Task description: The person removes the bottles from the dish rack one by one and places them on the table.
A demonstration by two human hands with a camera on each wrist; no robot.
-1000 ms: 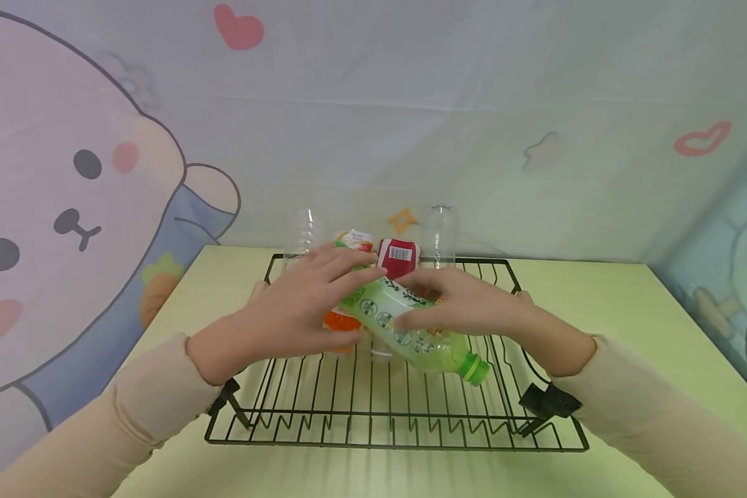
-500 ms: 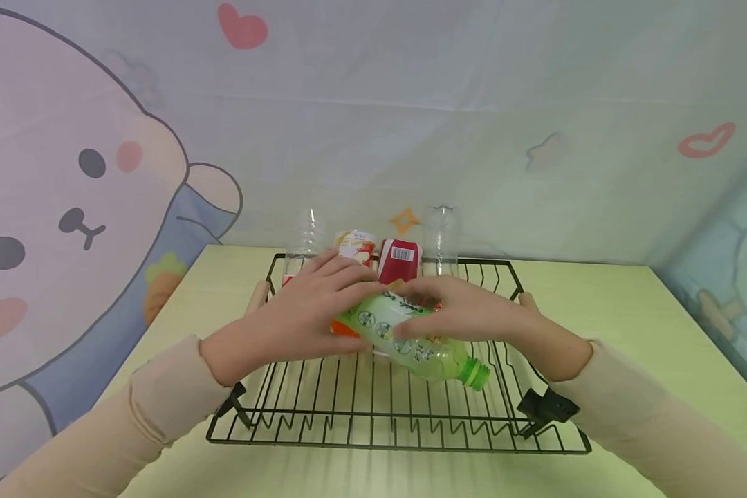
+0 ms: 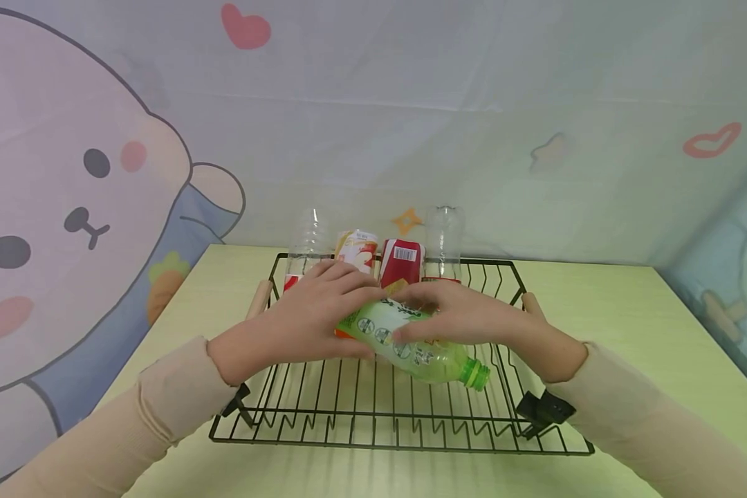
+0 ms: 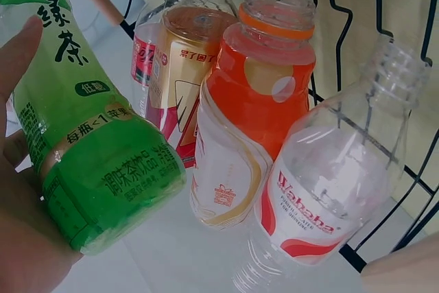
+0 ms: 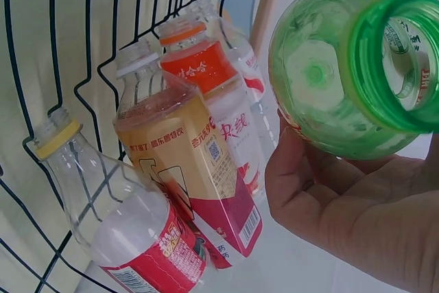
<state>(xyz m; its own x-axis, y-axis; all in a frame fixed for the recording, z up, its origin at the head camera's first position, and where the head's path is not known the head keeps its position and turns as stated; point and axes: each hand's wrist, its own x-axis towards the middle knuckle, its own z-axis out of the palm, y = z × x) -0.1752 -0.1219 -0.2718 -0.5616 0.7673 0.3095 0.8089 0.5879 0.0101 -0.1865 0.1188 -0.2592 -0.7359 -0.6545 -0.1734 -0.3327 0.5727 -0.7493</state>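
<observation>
A green tea bottle [image 3: 411, 349], uncapped, lies tilted between both hands above the wire rack, its green neck toward the lower right. My right hand [image 3: 467, 311] grips it around the middle, thumb on the near side of the label. My left hand [image 3: 314, 311] holds the base end, fingers over the top, hiding that end in the head view. In the left wrist view, the pale green label [image 4: 89, 114] and base show clearly. The right wrist view looks into the open mouth [image 5: 405, 60], with the right fingers [image 5: 343, 183] behind the body.
On the black wire rack [image 3: 398, 415] several uncapped bottles lean in a row: a clear Wahaha bottle [image 4: 309, 197], an orange-and-white bottle [image 4: 236, 142], a gold-and-red bottle [image 5: 185, 162] and a clear bottle with red label [image 5: 151, 238]. A printed curtain [image 3: 373, 104] hangs behind the table [image 3: 597, 311].
My left hand has lowered slightly and moved right along the bottle's base, uncovering more of the bottles behind. The green bottle and right hand stay nearly in place.
</observation>
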